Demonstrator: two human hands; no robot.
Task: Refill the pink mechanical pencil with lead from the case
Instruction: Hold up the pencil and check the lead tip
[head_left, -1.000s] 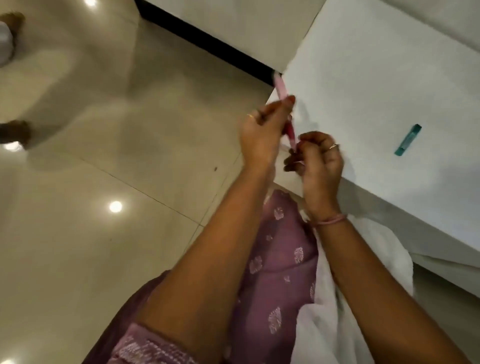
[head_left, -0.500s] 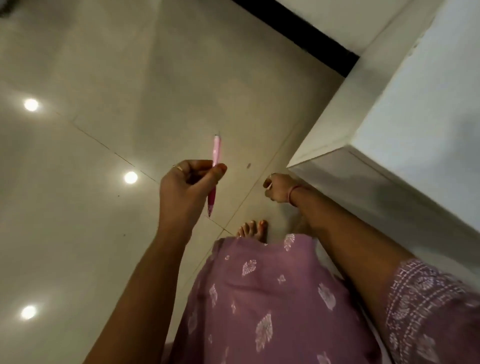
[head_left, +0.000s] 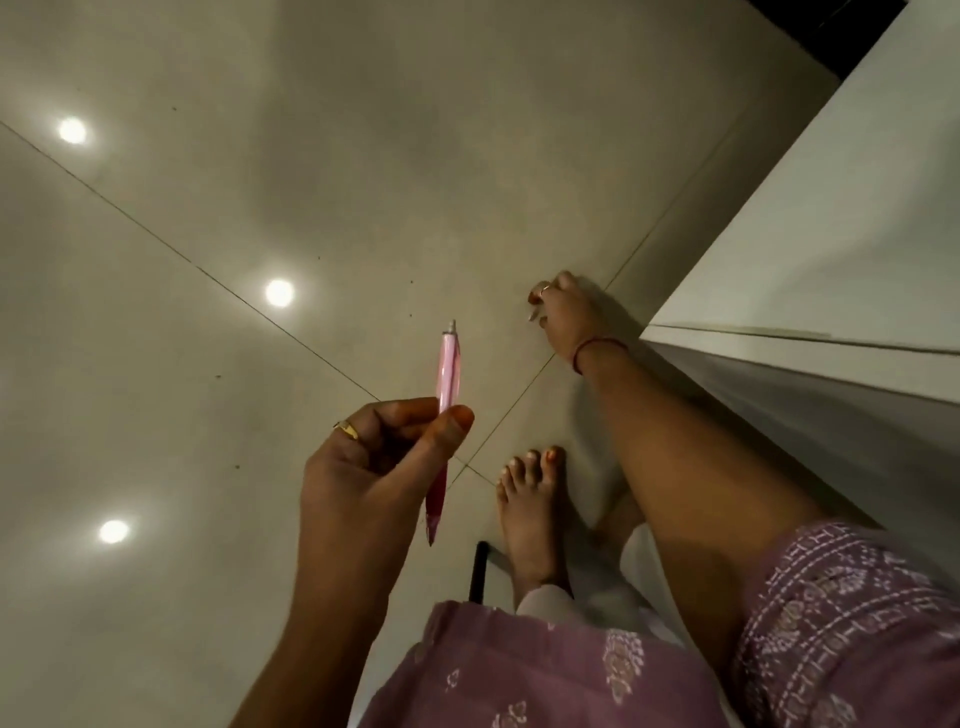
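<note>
My left hand (head_left: 374, 467) holds the pink mechanical pencil (head_left: 448, 379) upright between thumb and fingers, its cap end up and its darker tip down. My right hand (head_left: 563, 312) reaches far down to the floor tiles beside the white table (head_left: 810, 249), fingers pinched together at the floor. A small pale bit shows at its fingertips; I cannot tell what it is. The lead case is out of view.
Glossy beige floor tiles (head_left: 260, 208) with light reflections fill the left and middle. My bare foot (head_left: 530, 514) stands near the table corner, next to a black bar (head_left: 478, 571). Mauve patterned clothing (head_left: 545, 675) fills the bottom.
The view has swung from the tabletop down to the floor. My right hand left the pencil and dropped to the floor. My left hand kept the pencil and moved away from the table.
</note>
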